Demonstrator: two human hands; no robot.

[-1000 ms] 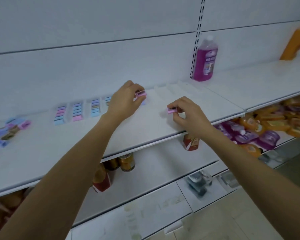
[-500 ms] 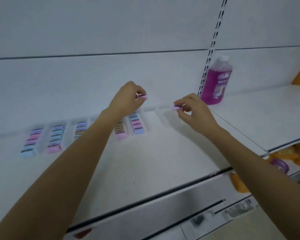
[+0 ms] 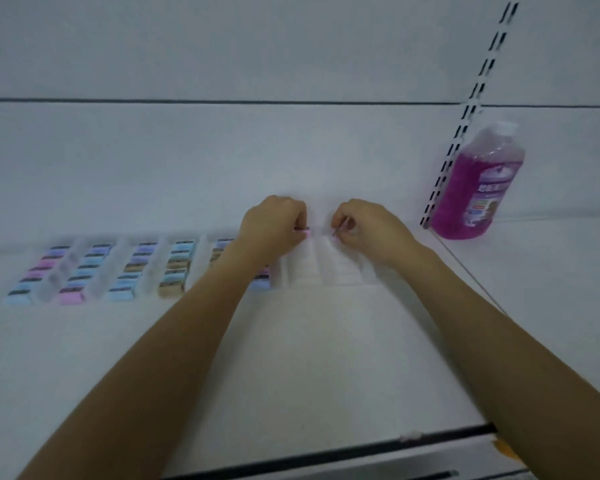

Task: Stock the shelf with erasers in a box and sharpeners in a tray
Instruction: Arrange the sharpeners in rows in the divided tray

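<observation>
Pinching a small pink sharpener (image 3: 305, 232) in the curled fingertips of the left hand (image 3: 274, 226), right over the back end of an empty column of the clear tray (image 3: 343, 271). Pinching a second pink sharpener (image 3: 336, 232) in the right hand (image 3: 364, 226), over the next empty column to the right. Only a sliver of it visible past the thumb, so shape hard to make out. Both hands knuckles-up, close together but not touching, near the shelf's back wall.

Left of the hands, along the same tray: filled columns of sharpeners (image 3: 174, 268) in blue, pink, purple and tan, lined up front to back. One column mostly hidden behind the left forearm, with bits showing on either side of the arm. Blurred throughout, so no counting of pieces and no tracing of the tray's edges.

Under it all, the white shelf (image 3: 326, 358), with a small pale scrap (image 3: 411, 436) at its dark front edge. To the right, well apart from the tray, a bottle of purple liquid (image 3: 475, 188) standing upright by the back wall, just beside a slotted upright (image 3: 465, 126). Label print too soft to read. At the bottom right, something orange (image 3: 503, 449), cut off by the right forearm and impossible to identify.
</observation>
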